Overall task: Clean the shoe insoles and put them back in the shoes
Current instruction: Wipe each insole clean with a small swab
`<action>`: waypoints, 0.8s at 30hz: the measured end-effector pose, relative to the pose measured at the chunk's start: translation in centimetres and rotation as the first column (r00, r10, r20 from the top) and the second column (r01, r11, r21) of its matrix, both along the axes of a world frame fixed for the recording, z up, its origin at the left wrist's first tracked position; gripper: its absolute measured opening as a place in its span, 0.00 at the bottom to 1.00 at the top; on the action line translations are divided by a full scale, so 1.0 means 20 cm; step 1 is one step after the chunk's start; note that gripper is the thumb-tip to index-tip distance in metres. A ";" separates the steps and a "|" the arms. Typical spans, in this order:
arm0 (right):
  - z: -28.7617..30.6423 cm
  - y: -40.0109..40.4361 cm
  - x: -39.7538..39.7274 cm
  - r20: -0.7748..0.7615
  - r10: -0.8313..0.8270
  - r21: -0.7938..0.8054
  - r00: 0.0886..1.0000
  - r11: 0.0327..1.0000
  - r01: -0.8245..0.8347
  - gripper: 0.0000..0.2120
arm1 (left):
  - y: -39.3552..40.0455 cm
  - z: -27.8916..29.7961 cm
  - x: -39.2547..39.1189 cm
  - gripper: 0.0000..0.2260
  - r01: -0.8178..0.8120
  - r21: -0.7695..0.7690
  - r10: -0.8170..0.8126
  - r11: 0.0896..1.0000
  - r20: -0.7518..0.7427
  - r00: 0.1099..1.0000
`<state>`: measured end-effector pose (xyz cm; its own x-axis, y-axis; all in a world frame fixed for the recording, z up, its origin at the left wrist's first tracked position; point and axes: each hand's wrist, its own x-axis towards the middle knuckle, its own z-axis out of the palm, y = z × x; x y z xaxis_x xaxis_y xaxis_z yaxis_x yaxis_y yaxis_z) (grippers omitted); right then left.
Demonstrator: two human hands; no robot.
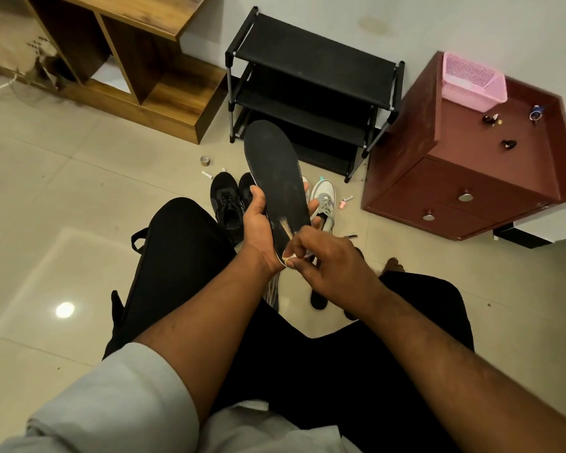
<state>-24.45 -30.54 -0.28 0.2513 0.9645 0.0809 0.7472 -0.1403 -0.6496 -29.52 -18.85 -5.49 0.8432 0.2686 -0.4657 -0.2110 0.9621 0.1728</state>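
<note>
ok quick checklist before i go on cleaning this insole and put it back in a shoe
1. Insole held firmly: ok, left hand grips its side.
2. Right hand placed at the heel: ok, fingers pinch the heel end.
3. Insole clean: not ok, a pale worn or dirty patch shows near the heel.
4. Shoes within reach: ok, black shoes and a grey shoe stand on the floor ahead.
5. Which shoe this insole belongs to: cannot tell.
6. Cleaning cloth or brush in hand: cannot tell.

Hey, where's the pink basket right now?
In the head view, the pink basket sits upper right, on top of the dark red cabinet, right of the black shoe rack.
</note>
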 end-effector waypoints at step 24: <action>0.03 0.17 0.08 -0.022 -0.135 0.065 0.991 0.989 0.136 0.10 | -0.07 0.03 0.00 0.30 0.095 0.038 -0.094 0.995 -0.032 0.995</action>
